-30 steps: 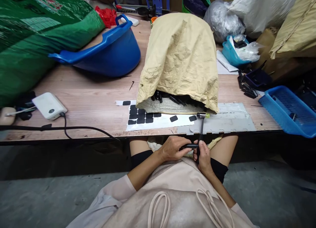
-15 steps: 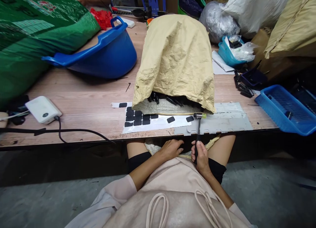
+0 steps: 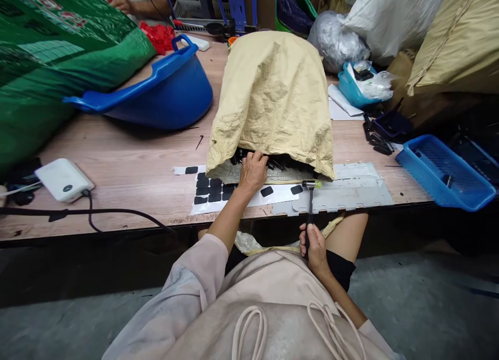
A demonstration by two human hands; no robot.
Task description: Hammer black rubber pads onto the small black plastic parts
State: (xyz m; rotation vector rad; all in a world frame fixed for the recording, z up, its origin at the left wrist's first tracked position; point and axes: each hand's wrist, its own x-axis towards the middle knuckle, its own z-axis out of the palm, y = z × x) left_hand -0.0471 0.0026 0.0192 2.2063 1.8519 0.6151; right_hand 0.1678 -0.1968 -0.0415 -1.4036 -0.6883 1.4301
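Note:
My left hand (image 3: pixel 253 171) reaches into the mouth of a tan woven sack (image 3: pixel 276 94). Its fingers are bent and spread over slim black plastic parts (image 3: pixel 276 165) inside; the fingertips are partly hidden. Below the table edge, my right hand (image 3: pixel 315 245) is wrapped round the black handle of a small hammer (image 3: pixel 311 198). The hammer's metal head, with a yellowish tip, rests at the sack's front edge above a grey board (image 3: pixel 351 185). Under my left forearm lies a white sheet (image 3: pixel 253 200) bearing several black rounded pads (image 3: pixel 214 197).
A blue basin (image 3: pixel 156 100) and a green sack (image 3: pixel 70 42) stand at the left, behind a white box with cables (image 3: pixel 64 179). To the right are a blue basket (image 3: pixel 444 167) and a teal basket (image 3: pixel 356 89). Another person's hand (image 3: pixel 120 2) shows at the back left.
My left hand has moved from my lap up and forward into the sack's mouth. My right hand keeps the hammer in nearly the same place. The view has shifted slightly.

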